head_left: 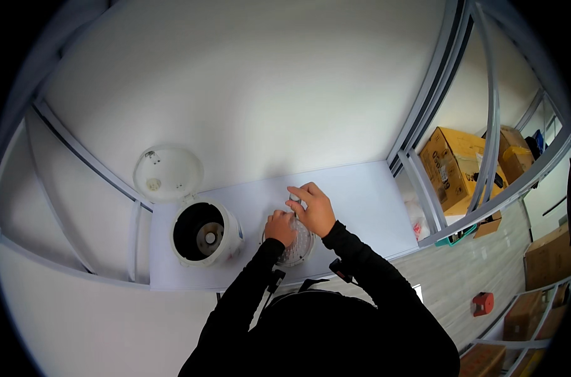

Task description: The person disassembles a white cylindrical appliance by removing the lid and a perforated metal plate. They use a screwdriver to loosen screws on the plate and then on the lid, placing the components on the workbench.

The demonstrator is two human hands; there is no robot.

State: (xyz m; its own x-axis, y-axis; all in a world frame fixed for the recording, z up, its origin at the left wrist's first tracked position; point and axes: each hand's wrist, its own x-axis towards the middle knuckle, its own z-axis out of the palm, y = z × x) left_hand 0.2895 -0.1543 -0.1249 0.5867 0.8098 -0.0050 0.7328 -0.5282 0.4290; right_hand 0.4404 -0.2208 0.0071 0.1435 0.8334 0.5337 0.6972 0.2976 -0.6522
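On the white table stands a white rice cooker (234,234) with its lid (168,171) raised. Its dark inside is bare down to a round metal heating plate (209,238), and no inner pot sits in it. To its right lies a round, clear, shiny vessel or tray (300,249), partly covered by my hands. My left hand (280,228) is closed at its upper left edge, its fingertips hidden. Above it, my right hand (315,208) pinches a small light grey round piece (295,198) between thumb and fingers; its exact kind is unclear.
The white table (360,207) meets a pale wall at the back. Grey metal frame posts (431,94) rise at both sides. Beyond the right post sit cardboard boxes (458,166), and on the floor a red stool (483,304) stands near shelves with more boxes.
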